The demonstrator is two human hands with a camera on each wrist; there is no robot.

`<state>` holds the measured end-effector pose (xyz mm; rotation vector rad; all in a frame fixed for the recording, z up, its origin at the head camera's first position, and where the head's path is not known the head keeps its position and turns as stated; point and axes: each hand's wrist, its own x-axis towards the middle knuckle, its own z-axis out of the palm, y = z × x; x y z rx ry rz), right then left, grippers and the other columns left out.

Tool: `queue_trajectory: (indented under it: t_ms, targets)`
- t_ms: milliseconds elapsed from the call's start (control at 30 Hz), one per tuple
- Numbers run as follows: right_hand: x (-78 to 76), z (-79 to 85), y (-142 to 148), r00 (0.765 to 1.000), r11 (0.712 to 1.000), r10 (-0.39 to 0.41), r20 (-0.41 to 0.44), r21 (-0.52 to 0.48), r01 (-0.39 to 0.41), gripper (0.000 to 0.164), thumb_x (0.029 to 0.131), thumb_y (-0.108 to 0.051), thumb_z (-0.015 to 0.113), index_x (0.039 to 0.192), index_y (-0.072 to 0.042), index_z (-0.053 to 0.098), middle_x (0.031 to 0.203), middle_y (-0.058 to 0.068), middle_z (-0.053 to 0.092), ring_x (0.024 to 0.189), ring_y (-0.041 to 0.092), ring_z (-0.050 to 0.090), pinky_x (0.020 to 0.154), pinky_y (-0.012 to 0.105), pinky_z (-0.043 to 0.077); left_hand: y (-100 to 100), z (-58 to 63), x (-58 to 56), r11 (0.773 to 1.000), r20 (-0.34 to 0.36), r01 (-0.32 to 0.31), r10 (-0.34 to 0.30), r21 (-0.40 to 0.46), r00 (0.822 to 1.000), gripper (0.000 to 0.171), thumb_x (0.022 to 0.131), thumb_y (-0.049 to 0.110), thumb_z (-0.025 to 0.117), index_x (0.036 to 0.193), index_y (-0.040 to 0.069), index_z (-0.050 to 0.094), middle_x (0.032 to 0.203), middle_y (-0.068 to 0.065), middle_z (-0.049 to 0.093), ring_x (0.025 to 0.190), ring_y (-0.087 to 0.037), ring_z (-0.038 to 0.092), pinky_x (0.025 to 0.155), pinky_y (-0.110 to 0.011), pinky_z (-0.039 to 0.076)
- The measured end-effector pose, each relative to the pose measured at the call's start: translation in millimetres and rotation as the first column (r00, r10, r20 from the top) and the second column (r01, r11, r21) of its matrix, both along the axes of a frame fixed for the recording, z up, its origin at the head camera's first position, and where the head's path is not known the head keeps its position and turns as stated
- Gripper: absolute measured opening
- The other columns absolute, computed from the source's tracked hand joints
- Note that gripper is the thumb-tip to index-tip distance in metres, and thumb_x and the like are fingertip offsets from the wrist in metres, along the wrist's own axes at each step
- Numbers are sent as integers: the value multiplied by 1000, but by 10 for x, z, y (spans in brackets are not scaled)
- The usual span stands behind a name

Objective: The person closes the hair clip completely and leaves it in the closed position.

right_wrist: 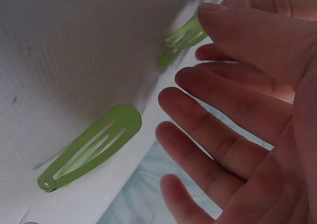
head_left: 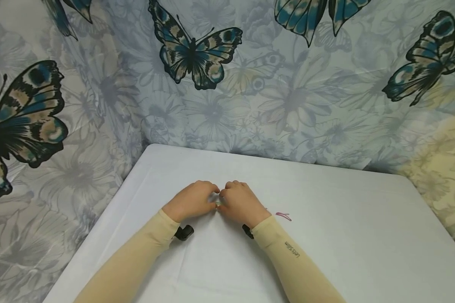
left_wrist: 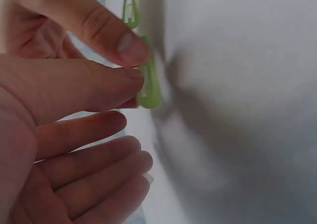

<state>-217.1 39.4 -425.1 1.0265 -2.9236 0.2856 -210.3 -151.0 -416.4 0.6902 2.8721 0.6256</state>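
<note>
Over the middle of the table, my left hand [head_left: 194,200] and right hand [head_left: 243,204] meet at a small green snap hair clip [left_wrist: 150,87]. The left thumb [left_wrist: 106,85] and forefinger pinch it, while the right thumb [left_wrist: 131,48] presses on it from the other side. The right wrist view shows the held clip [right_wrist: 184,35] at the right thumb tip, with a narrow green strip just under it. The other fingers of both hands are spread loosely. A second green hair clip [right_wrist: 94,144] lies on the white cloth near the right hand.
A pink hair clip [head_left: 283,216] lies on the white-covered table [head_left: 349,235], right of the right wrist. Butterfly-patterned cloth [head_left: 288,97] hangs behind and beside the table. Black wrist cameras sit under both forearms, the left one [head_left: 184,232] showing more.
</note>
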Motion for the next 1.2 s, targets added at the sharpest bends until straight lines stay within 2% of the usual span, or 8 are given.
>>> queue_trajectory:
  t_ms: [200,433,700,1033,1200]
  targets:
    - [-21,-29,9,1000,1000,-1,6,7,1,19,92,-26,86,103,-11,84,97,3,71,96,25,64,109,53,52,23,-72,-27,999,-31,23,-24,-27,999,34,94,19,83,124,3,78,122,-9,79,116,-29,73,103,-45,58]
    - [-30,-68,10,999,1000,25,-39,-2,-25,10,91,-22,87,96,-13,84,90,1,70,91,24,66,105,53,54,47,-92,-12,1000,-57,21,-22,-18,998,27,92,15,84,116,4,81,114,-7,81,105,-27,75,94,-44,60]
    - [-22,-52,19,999,1000,30,-39,-3,-30,13,90,-20,88,100,-13,84,91,1,72,91,25,67,105,53,54,73,-91,-7,1000,-76,2,-4,-19,997,18,90,14,85,107,7,83,106,-5,81,100,-25,76,90,-43,61]
    - [-29,-48,36,998,999,43,-38,-27,-44,13,88,-16,89,100,-13,84,91,2,73,92,25,70,107,54,54,84,-104,-17,1000,-98,0,-2,-21,995,14,90,13,83,102,9,84,102,-2,82,95,-22,76,87,-41,62]
    - [-34,-52,39,999,999,41,-28,-33,-42,12,88,-13,87,100,-12,84,90,2,73,93,26,70,107,55,53,105,-107,-22,1000,-107,-6,4,-14,994,11,91,12,80,100,12,87,99,0,82,86,-15,73,80,-38,61]
